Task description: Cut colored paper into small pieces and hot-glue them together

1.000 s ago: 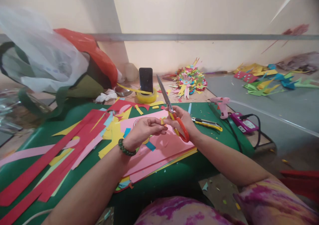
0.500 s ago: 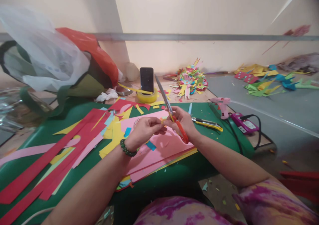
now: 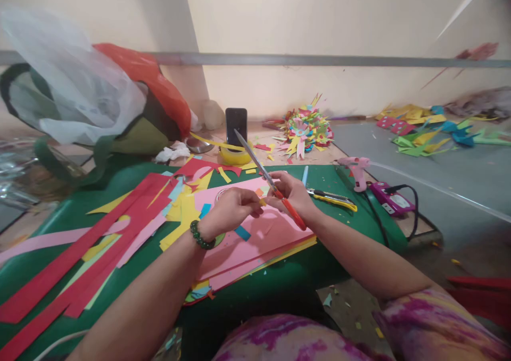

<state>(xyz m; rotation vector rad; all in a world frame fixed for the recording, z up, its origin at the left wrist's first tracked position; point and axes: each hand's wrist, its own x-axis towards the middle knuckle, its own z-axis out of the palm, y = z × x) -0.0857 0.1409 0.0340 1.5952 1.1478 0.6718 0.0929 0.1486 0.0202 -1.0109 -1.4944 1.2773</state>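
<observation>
My right hand is closed around scissors with orange-red handles, their blades pointing up and to the left. Close beside it, my left hand pinches a small yellow paper piece between thumb and fingertips. A green bead bracelet circles my left wrist. Both hands hover over a stack of pink paper sheets, with yellow sheets showing at its lower edge. Small blue paper pieces lie on the pink sheet, partly hidden by my left hand.
Red strips and yellow scraps cover the left of the green mat. A box cutter, a pink glue gun and a purple power strip lie at right. Behind stand a phone, tape roll and paper flowers.
The scissors have tilted further left, their tips now in front of the phone. My fingertips have drawn slightly apart, with the yellow piece staying in my left hand.
</observation>
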